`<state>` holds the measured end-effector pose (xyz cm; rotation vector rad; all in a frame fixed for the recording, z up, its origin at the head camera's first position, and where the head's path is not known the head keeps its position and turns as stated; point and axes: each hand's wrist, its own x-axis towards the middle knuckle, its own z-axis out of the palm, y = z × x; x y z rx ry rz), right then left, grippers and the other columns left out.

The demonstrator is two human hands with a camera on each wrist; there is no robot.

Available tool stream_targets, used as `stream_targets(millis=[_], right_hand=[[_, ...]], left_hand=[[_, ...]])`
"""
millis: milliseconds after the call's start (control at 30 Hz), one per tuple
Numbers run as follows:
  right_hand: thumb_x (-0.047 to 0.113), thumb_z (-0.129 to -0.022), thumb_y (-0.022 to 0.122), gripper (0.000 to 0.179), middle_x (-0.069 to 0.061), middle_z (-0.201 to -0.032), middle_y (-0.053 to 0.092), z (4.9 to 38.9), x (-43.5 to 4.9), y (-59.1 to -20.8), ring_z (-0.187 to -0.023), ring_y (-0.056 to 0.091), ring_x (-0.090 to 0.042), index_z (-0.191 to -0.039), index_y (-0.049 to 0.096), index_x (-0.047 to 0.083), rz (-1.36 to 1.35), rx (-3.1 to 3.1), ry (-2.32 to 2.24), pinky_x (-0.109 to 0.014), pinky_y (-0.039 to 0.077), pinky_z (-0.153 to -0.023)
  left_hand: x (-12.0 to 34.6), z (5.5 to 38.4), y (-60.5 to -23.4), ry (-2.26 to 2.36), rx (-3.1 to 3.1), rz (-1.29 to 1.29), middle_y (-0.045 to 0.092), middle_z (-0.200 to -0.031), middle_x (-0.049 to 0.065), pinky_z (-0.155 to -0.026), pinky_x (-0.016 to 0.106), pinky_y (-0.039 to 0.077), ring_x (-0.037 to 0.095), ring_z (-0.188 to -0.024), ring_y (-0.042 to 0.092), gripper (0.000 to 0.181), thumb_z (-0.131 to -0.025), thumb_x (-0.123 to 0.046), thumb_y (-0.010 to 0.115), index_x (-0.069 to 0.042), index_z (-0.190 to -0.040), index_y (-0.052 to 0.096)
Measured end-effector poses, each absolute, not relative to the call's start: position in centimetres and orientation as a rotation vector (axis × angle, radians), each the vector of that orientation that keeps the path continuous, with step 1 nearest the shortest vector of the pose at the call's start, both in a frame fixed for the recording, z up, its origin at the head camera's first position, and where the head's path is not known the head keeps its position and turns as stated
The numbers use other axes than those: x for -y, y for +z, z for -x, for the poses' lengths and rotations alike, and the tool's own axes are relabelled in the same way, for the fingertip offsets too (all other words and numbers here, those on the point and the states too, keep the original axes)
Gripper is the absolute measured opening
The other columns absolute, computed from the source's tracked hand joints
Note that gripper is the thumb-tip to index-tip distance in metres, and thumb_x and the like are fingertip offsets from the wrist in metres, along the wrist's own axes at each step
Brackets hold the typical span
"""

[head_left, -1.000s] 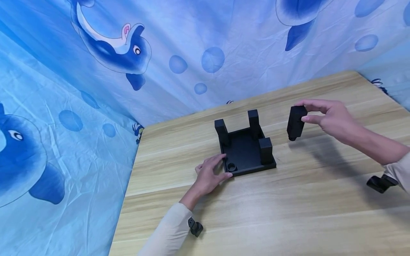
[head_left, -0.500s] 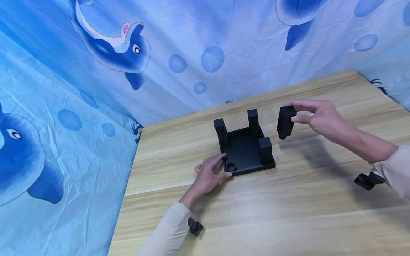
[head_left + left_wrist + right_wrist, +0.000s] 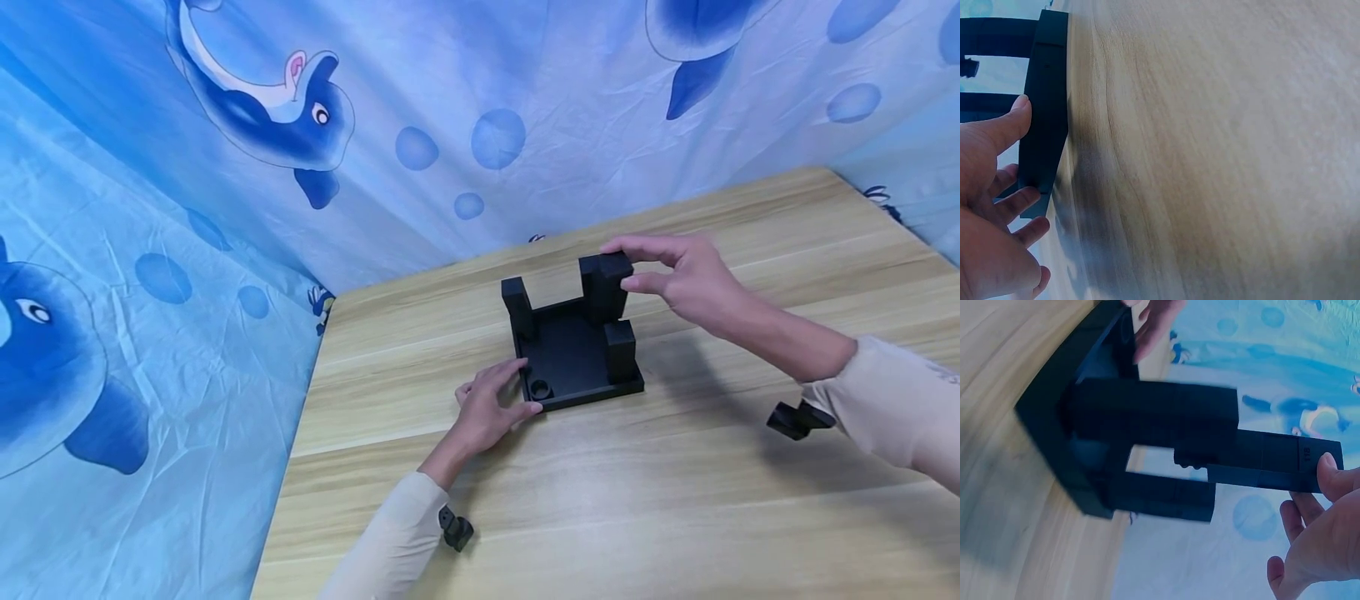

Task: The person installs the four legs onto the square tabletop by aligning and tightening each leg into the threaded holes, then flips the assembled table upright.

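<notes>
A square black tray lies on the table with three upright black posts: a back-left post, a front-right post and one at the back right, partly hidden. A round socket shows at its front-left corner. My left hand holds that corner, thumb on the front wall and fingers at the left side. My right hand pinches the top of a loose black post, marked with small characters, between thumb and fingers. This post hangs over the tray's right side, its narrower peg end downward.
A wood-grain table extends around the tray. Behind and to the left hangs a blue curtain with dolphin prints. A black device is fixed on the left wrist, another device on the right.
My right hand has carried the loose post leftward, from beside the tray to over its right side. The left hand and the tray stay in place.
</notes>
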<state>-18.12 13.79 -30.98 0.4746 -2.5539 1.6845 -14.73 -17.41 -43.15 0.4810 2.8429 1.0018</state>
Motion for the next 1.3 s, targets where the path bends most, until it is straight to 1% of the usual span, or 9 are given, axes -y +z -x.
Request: stream_targets(millis=[167, 300, 367, 500, 600, 733, 967, 1133, 1300], right_hand=[[0.002, -0.088, 0.068, 0.039, -0.002, -0.128, 0.062, 18.2, -12.1, -30.9, -0.122, 0.051, -0.015, -0.122, 0.067, 0.020, -0.556, 2.508, 1.737, -0.042, 0.039, -0.097], [-0.002, -0.087, 0.067, 0.039, -0.005, -0.121, 0.065, 18.0, -11.0, -30.9, -0.119, 0.052, -0.018, -0.120, 0.068, 0.018, -0.618, 2.487, 1.795, -0.049, 0.036, -0.102], [-0.003, -0.087, 0.066, 0.039, -0.008, -0.118, 0.065, 17.9, -10.4, -30.9, -0.117, 0.053, -0.020, -0.120, 0.068, 0.017, -0.640, 2.494, 1.814, -0.048, 0.037, -0.101], [-0.003, -0.088, 0.065, 0.039, -0.007, -0.120, 0.063, 17.4, -9.0, -31.1, -0.114, 0.053, -0.021, -0.122, 0.066, 0.015, -0.691, 2.550, 1.836, -0.044, 0.042, -0.096], [-0.004, -0.088, 0.064, 0.040, -0.005, -0.128, 0.061, 16.9, -7.8, -31.3, -0.118, 0.052, -0.023, -0.124, 0.065, 0.014, -0.748, 2.585, 1.856, -0.043, 0.045, -0.095], [-0.008, -0.086, 0.063, 0.043, -0.006, -0.129, 0.061, 16.4, -6.4, -31.7, -0.121, 0.051, -0.024, -0.123, 0.065, 0.013, -0.797, 2.580, 1.920, -0.044, 0.045, -0.096], [-0.011, -0.084, 0.065, 0.044, -0.005, -0.116, 0.066, 16.1, -4.6, -32.5, -0.112, 0.054, -0.024, -0.119, 0.067, 0.015, -0.776, 2.657, 1.940, -0.042, 0.048, -0.091], [-0.008, -0.083, 0.068, 0.044, -0.003, -0.119, 0.064, 16.0, -3.8, -33.3, -0.116, 0.049, -0.023, -0.118, 0.068, 0.019, -0.751, 2.721, 1.834, -0.038, 0.048, -0.089], [-0.005, -0.081, 0.071, 0.043, -0.005, -0.109, 0.060, 15.9, -3.5, -34.1, -0.106, 0.047, -0.025, -0.112, 0.070, 0.025, -0.776, 2.717, 1.685, -0.037, 0.045, -0.085]], left_hand=[[17.4, 14.8, -43.2, 1.013, -2.844, -0.505, 0.046, -0.145, -0.004, -0.099, 0.051, 0.015, 0.020, -0.135, 0.036, 0.069, -0.081, -0.038, 0.076, -0.021, -0.143, 0.048], [17.4, 14.8, -43.1, 1.002, -2.850, -0.507, 0.047, -0.145, -0.004, -0.099, 0.052, 0.016, 0.020, -0.135, 0.037, 0.069, -0.081, -0.039, 0.076, -0.021, -0.142, 0.048], [17.4, 14.8, -43.1, 1.001, -2.848, -0.504, 0.047, -0.145, -0.004, -0.099, 0.051, 0.016, 0.020, -0.135, 0.037, 0.070, -0.081, -0.039, 0.076, -0.021, -0.142, 0.048], [17.5, 14.9, -43.1, 0.997, -2.848, -0.508, 0.047, -0.145, -0.002, -0.098, 0.051, 0.016, 0.020, -0.134, 0.037, 0.069, -0.081, -0.039, 0.076, -0.021, -0.142, 0.048], [17.5, 14.9, -43.0, 0.982, -2.851, -0.499, 0.047, -0.145, -0.003, -0.099, 0.051, 0.016, 0.019, -0.135, 0.036, 0.069, -0.082, -0.040, 0.076, -0.024, -0.142, 0.048], [17.4, 15.0, -43.0, 0.970, -2.851, -0.480, 0.047, -0.145, -0.006, -0.099, 0.050, 0.015, 0.017, -0.134, 0.036, 0.068, -0.082, -0.042, 0.075, -0.027, -0.142, 0.048], [17.4, 15.1, -43.2, 1.039, -2.853, -0.501, 0.050, -0.141, -0.007, -0.097, 0.049, 0.015, 0.017, -0.131, 0.039, 0.068, -0.081, -0.035, 0.078, -0.028, -0.141, 0.049], [17.4, 15.0, -43.1, 1.071, -2.847, -0.522, 0.051, -0.141, -0.010, -0.097, 0.049, 0.014, 0.017, -0.130, 0.040, 0.069, -0.080, -0.034, 0.079, -0.036, -0.142, 0.046], [17.4, 15.0, -43.1, 1.086, -2.834, -0.527, 0.049, -0.141, -0.012, -0.095, 0.048, 0.014, 0.017, -0.129, 0.040, 0.072, -0.081, -0.034, 0.078, -0.042, -0.142, 0.042]])
